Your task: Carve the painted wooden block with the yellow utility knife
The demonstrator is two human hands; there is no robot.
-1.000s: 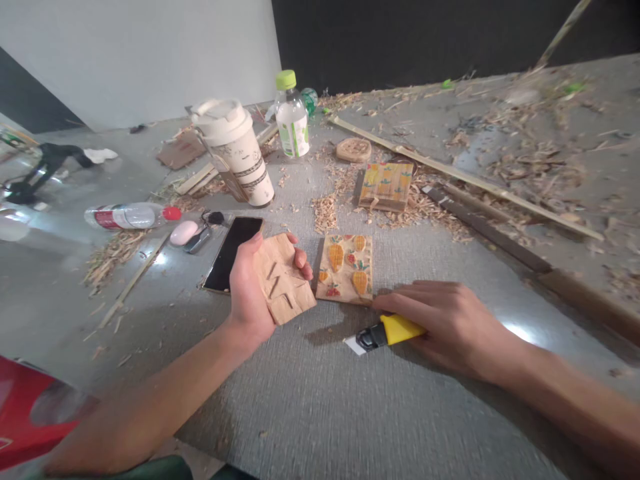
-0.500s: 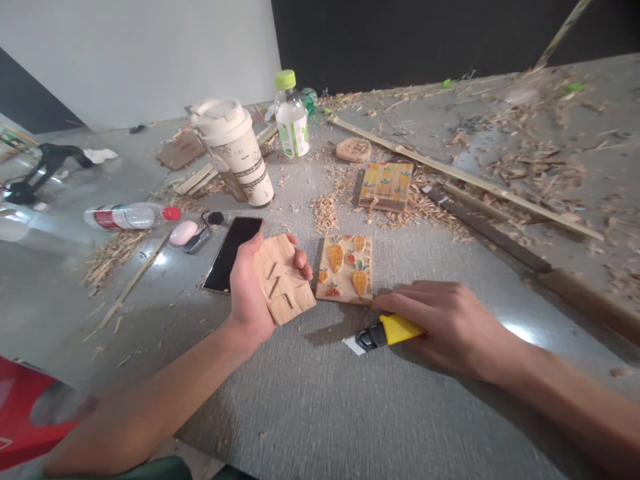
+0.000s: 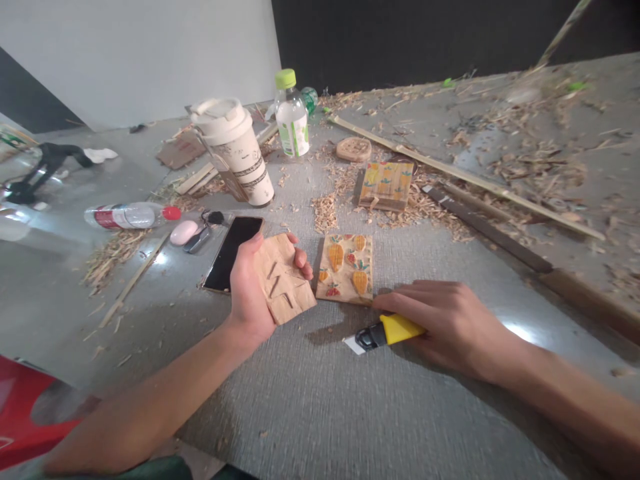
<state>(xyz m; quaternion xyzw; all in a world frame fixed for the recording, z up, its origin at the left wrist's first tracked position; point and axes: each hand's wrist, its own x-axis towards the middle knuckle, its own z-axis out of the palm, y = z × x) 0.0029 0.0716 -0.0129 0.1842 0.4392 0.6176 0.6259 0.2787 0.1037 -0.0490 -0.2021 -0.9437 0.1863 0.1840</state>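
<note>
In the head view, the left hand [image 3: 249, 290] is lying palm up, its fingers and thumb closing round a small carved block [image 3: 286, 311]. The block's grooved face is showing, tilted, just beside the painted block [image 3: 357, 267]. The right hand [image 3: 453, 323] is gripping a yellow knife [image 3: 400, 328], its fingers curling over the handle and its forefinger pointing to the painted block's near corner. The blade [image 3: 355, 344] is sticking out towards the left hand and staying off the wood, so no cut is being made; the grooves are looking like knife work. Whether the blade is touching the table [image 3: 350, 413] or hovering, I can't quite tell.

The knife is having bare table in front of its tip and on the near side. Beyond the left hand, a phone [image 3: 231, 260] is lying close, with a tall cup [image 3: 237, 157] standing behind it. Shavings [image 3: 325, 212] are scattering beyond the painted block, around a second block [image 3: 385, 185]. The table's near edge is running below the left forearm.
</note>
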